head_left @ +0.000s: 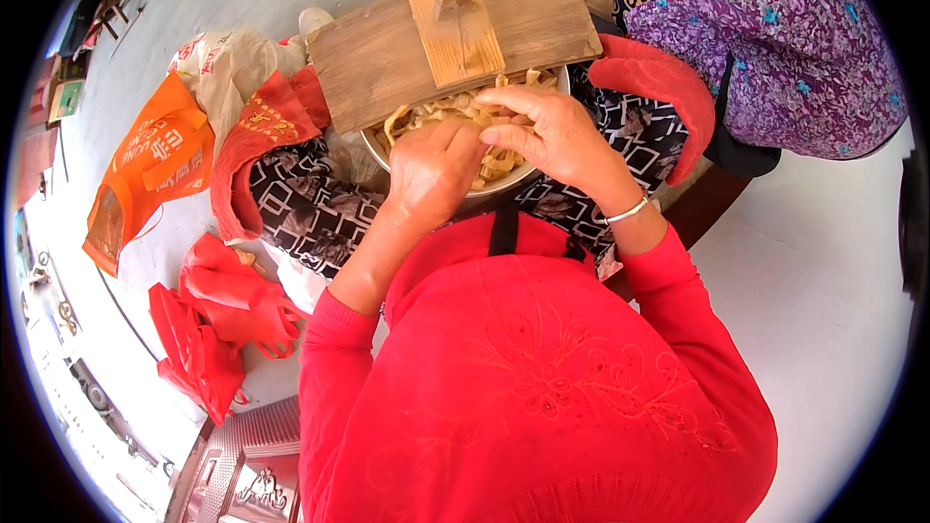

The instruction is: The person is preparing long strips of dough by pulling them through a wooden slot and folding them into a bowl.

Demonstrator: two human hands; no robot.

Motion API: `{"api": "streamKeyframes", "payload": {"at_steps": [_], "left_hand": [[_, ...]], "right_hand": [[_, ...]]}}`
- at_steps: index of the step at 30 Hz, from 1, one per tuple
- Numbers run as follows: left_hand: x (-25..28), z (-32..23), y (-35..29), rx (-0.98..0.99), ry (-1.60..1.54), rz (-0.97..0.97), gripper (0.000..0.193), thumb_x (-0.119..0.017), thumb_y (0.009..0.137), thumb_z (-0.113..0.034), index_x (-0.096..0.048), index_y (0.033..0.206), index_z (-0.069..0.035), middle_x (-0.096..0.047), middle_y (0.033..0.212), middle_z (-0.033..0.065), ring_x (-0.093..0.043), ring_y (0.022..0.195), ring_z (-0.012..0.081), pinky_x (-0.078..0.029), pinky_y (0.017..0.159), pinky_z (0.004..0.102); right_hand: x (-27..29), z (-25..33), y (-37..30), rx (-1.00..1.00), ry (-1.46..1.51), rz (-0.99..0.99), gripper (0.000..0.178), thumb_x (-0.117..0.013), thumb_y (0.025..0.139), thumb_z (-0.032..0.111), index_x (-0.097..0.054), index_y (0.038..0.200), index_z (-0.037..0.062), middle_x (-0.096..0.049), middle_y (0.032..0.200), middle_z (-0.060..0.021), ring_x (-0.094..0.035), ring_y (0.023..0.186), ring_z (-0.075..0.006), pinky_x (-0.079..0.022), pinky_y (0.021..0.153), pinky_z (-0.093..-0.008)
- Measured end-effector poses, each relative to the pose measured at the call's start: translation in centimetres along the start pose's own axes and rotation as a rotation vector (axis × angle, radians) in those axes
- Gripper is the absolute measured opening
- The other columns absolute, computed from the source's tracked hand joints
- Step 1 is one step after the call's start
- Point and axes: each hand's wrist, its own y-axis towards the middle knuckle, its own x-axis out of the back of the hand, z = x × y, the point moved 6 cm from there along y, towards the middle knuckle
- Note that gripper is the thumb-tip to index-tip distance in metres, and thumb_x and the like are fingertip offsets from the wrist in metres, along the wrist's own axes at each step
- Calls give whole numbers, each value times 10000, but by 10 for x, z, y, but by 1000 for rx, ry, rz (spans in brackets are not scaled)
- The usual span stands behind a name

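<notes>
A round metal basin (500, 189) rests at my lap, holding many pale yellow-brown strips (499, 165) whose kind I cannot make out. My left hand (434, 169) is closed over the basin's near left side, knuckles up, with its fingertips hidden. From the right, my right hand (560, 136) reaches over the strips, its thumb and fingers curled toward a pinch beside the left hand. Whatever lies between the fingers is too small or hidden to name. Across the far part of the basin lies a wooden board (363, 63) with a lighter wood piece (450, 39) fixed on it.
A red cloth (247, 169) and an orange bag (160, 160) are to the left. Red bags (228, 300) lie on the floor nearby, with a pale plastic bag (232, 63) farther off. A person in purple patterned clothing (775, 48) sits close at the far right.
</notes>
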Motion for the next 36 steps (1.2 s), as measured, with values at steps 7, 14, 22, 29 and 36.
{"api": "streamKeyframes", "payload": {"at_steps": [7,14,22,29,36], "left_hand": [[-18,25,-15,466,-502,275,108,-645,879,-124,-639,854,-20,-563,665,45,-541,620,135,-428,564,280],[-32,40,-28,747,-911,417,200,-610,929,-177,-652,817,-17,-534,674,-59,-458,649,32,-382,576,209],[-36,50,-16,783,-1036,402,193,-619,926,-201,-672,831,-42,-534,671,-62,-423,611,21,-331,539,185],[-33,53,-11,767,-1056,517,216,-615,929,-227,-681,848,-37,-460,629,-73,-352,557,23,-248,484,199],[-37,96,5,866,-1053,341,175,-581,933,-169,-658,1011,-32,-550,704,-41,-407,561,22,-299,496,175]], "right_hand": [[-24,-55,-1,-321,753,223,130,-661,857,72,-642,964,2,-665,764,-48,-631,629,-98,-478,559,-207],[-10,-67,-2,-253,955,210,214,-642,873,74,-634,1075,2,-645,875,-40,-598,693,-89,-473,607,-214],[0,-23,5,-22,-26,152,216,-670,831,86,-608,1028,20,-575,736,-86,-540,648,-143,-428,602,-263],[5,-30,0,-52,160,155,130,-631,874,93,-625,976,12,-570,705,-36,-556,670,-103,-443,616,-254],[1,-48,24,-165,400,-116,124,-567,924,71,-623,1007,-3,-585,746,5,-522,632,-57,-449,589,-211]]}}
